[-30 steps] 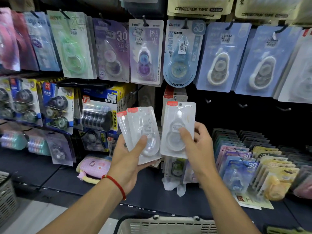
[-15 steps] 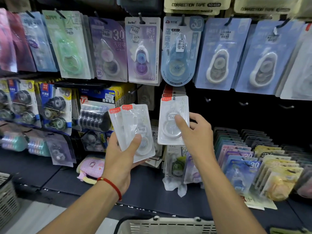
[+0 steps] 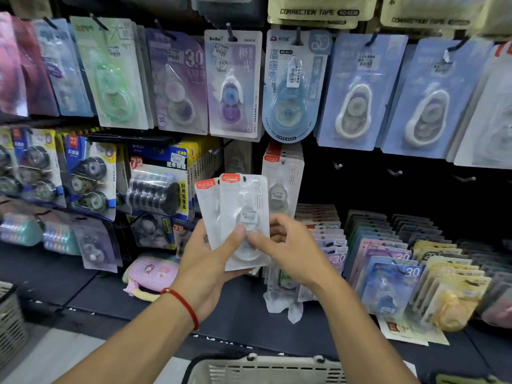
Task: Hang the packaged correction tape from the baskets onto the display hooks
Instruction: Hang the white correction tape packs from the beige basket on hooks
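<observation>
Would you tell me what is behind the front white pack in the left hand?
A second white pack with a red tab sits behind the front pack, held by the left hand. Its lower part is covered; further packs cannot be seen.

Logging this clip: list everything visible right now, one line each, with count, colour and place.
held correction tape packs: two, clear with red tabs, fanned in the left hand
hung matching packs: a stack, clear with red tabs, on a hook behind the held ones
upper-row packs: many, green, purple and blue, on top hooks
bare hooks: at least three, dark, right of the hung stack
roll refill packs: several, blue and yellow, middle row left
shelf packs: many, blue, purple and yellow, filed upright at right
pink case: one, lying on the shelf
basket: one, beige, bottom edge
left hand: grip on both held packs, red wrist cord
right hand: pinches the front pack
</observation>
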Motion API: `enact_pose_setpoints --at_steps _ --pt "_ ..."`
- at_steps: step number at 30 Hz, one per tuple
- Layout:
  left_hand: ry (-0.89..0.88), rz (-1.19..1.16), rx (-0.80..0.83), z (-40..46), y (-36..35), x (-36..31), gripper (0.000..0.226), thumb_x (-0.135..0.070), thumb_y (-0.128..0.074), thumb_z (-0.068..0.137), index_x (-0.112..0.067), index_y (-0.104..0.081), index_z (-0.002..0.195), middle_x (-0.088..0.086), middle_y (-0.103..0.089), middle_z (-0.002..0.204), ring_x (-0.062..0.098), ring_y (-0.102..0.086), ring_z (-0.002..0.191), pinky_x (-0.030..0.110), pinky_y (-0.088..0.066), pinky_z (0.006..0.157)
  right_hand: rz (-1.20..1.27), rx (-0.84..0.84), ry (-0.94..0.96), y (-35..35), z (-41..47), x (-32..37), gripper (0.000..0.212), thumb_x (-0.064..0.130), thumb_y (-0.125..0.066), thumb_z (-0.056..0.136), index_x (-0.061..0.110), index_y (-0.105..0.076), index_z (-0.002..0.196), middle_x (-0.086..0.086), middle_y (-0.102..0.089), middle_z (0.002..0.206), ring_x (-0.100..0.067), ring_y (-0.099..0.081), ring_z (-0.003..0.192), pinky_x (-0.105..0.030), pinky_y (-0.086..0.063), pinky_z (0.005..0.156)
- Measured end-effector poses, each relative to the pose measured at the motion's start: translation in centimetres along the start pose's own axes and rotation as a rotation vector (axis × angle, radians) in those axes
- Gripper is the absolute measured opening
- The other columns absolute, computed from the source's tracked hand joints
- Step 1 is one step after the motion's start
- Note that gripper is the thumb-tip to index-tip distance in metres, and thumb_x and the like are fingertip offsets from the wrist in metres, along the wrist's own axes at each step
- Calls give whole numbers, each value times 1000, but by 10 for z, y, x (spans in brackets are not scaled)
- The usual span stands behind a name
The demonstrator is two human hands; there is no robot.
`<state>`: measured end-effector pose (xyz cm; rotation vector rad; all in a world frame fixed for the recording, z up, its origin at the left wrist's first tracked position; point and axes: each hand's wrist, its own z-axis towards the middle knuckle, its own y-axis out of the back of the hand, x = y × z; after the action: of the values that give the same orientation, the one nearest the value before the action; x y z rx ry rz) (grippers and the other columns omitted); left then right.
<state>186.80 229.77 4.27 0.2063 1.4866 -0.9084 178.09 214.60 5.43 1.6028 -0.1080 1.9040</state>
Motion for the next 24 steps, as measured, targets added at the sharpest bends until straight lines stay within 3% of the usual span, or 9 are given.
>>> enact_pose_setpoints --at_steps 4,9,14,20,24 --pt "1 42 -31 1 2 1 42 -20 -71 98 -25 -58 138 8 -74 130 35 -74 113 62 -59 93 105 -124 11 4 1 -3 27 29 -78 95 24 -62 116 6 -78 108 -10 -75 99 -38 -62 88" --pt "22 41 -146 7 9 5 37 -11 -72 97 -29 -65 129 4 -77 121 29 -77 106 52 -65 80 154 -352 77 15 9 -8 23 30 -72 99 31 -57 116 4 -75 112 -12 -74 102 -42 -61 87" --pt "5 51 -172 9 10 7 36 -11 -72 97 -30 -66 126 2 -77 119 27 -77 104 44 -64 74 165 -383 57 17 9 -9 20 36 -72 98 34 -61 114 15 -77 103 -6 -75 91 -27 -56 73" --pt "-41 73 -231 10 9 6 32 -9 -70 97 -31 -68 121 -3 -78 112 22 -79 96 40 -64 67 139 -483 98 7 6 -2 19 41 -70 98 34 -58 112 12 -76 96 -9 -73 69 -22 -53 52" --pt "-73 117 -266 10 8 5 34 -9 -69 97 -34 -67 120 -6 -77 111 20 -79 93 38 -63 63 66 -514 72 7 9 -6 28 41 -68 100 28 -56 121 13 -70 99 7 -67 77 -8 -48 60"
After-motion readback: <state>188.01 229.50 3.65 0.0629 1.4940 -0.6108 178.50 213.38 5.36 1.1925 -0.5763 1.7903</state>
